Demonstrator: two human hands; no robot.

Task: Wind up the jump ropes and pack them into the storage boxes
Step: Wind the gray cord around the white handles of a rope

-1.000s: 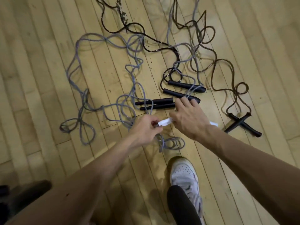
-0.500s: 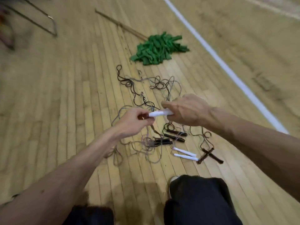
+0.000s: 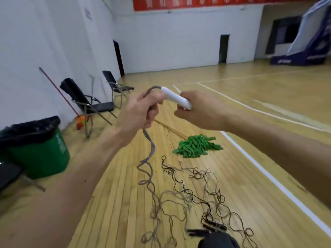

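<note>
Lifts the white handle [image 3: 176,98] high up, away from the wood floor [image 3: 250,122]. A second ago held it low down, right in the tangle. Looks out over the big hall now, not down at the shoe like before.

Grips the near end of the handle with the right hand [image 3: 200,111], fingers curled round it. Grips the grey rope [image 3: 150,153] with the left hand [image 3: 139,110], fingers curled tight, right by the handle's tip.

Pulls a long piece of grey rope up too. Hangs from the left hand and wiggles down in loops to the floor. Still caught at the bottom in the pile of ropes [image 3: 197,194], brown and grey all mixed up, with the black handles [image 3: 214,227] lying in it near the bottom edge.

Looks like a good start: one rope picked out and ready for winding. Not wound at all yet, though. Likely needs shaking or pulling free of the other ropes first, then looping round and round. Could drag the whole pile along with a hard tug, so better going slow.

No storage boxes to see anywhere in this view. Only a green mop [image 3: 197,145] past the pile, a green bin [image 3: 41,151] with a black bag on the left, and folding chairs [image 3: 93,104] by the white wall. So packing away looks far off, with lots of rope left on the floor.
</note>
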